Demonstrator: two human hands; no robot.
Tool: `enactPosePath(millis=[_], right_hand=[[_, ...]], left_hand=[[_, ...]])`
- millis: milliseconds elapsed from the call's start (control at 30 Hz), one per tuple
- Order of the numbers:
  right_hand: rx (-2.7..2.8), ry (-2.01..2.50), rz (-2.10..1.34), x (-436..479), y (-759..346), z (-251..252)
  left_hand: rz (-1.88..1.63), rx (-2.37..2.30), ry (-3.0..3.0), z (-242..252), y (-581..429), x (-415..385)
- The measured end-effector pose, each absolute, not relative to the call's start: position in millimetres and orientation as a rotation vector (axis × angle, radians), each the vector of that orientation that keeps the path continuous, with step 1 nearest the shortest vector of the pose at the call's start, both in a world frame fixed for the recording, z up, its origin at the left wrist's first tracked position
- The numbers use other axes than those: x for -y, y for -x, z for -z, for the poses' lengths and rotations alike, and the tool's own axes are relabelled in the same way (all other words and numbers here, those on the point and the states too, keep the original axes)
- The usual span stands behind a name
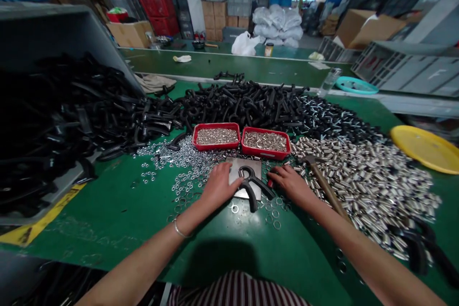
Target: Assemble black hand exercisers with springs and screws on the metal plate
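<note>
A green worktop (118,210) carries a large heap of black plastic parts (71,110) on the left, partly cut off by the frame edge. A spread of silvery metal sleeves (373,177) lies to the right, half burying a wooden-handled hammer (324,182). Two red trays (216,136) sit behind a small metal plate (239,172). The left hand (218,185) lies open, flat on the plate's edge beside a black forked handle (253,185). The right hand (291,182) rests with fingers curled among loose washers (186,172); what it pinches is hidden.

Both forearms reach forward, left hand (218,182) flat, right hand (289,182) seemingly curled, grip unclear.
</note>
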State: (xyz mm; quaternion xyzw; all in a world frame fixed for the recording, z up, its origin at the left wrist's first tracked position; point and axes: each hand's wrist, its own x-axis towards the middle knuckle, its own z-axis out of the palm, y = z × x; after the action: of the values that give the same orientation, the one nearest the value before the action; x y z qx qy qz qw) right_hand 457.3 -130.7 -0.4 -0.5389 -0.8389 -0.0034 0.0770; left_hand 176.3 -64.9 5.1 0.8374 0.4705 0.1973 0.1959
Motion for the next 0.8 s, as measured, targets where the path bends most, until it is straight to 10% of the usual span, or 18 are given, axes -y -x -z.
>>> enactPosePath(millis=[800], right_hand=[[1.029, 1.331, -0.978, 81, -352, 5]], left_hand=[[-0.503, -1.209, -2.146, 11, -166, 52]])
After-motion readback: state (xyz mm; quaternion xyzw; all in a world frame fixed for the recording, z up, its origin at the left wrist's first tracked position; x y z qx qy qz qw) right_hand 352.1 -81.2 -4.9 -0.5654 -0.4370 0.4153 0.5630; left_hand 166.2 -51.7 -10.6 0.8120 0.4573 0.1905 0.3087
